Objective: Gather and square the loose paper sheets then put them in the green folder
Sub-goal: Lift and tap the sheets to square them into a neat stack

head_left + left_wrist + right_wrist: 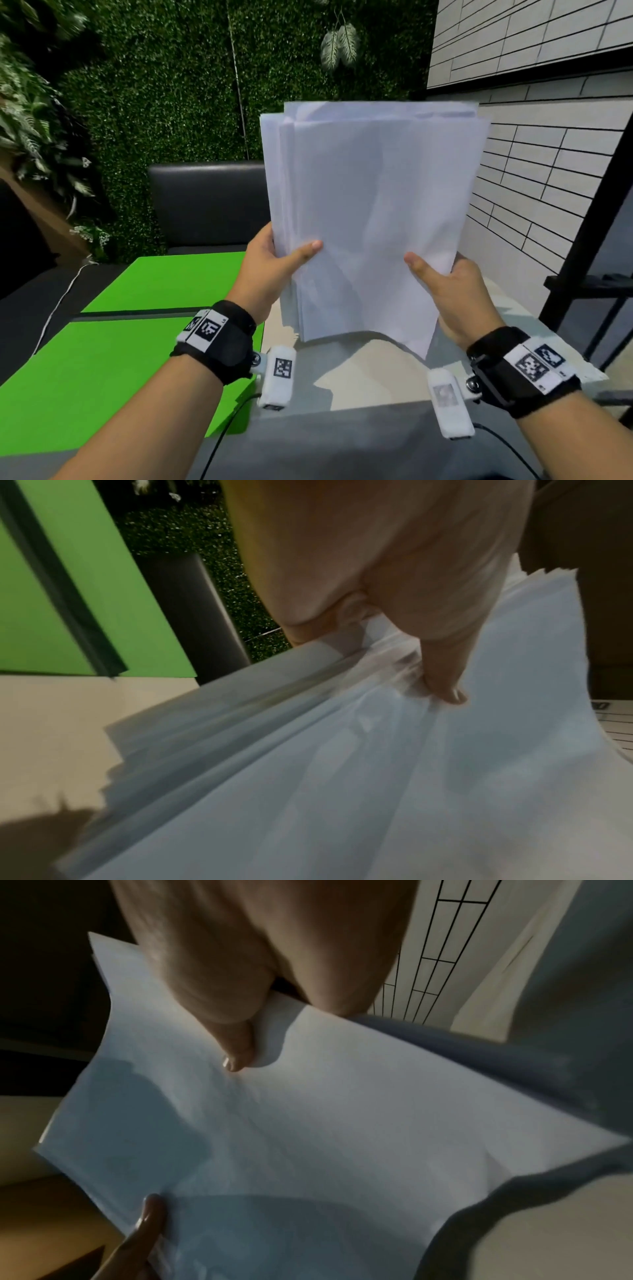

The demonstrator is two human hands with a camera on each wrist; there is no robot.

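A stack of white paper sheets [370, 212] stands upright above the beige table [356, 373], held between both hands. Its top and left edges are uneven, with sheets stepped out of line. My left hand [274, 263] grips the stack's lower left edge, thumb across the front. My right hand [452, 287] grips the lower right edge the same way. The left wrist view shows the thumb pressed on the fanned paper sheets [342, 764]. In the right wrist view the thumb pinches the paper sheets [325, 1110]. The green folder [113, 363] lies open flat at the left, also the green folder [72, 588].
A dark padded seat back [205, 202] stands behind the table. A green hedge wall [164, 85] fills the background and a tiled wall [534, 144] is at the right. A black metal frame [589, 240] stands to the right of the table. A white cable [58, 301] runs at the left.
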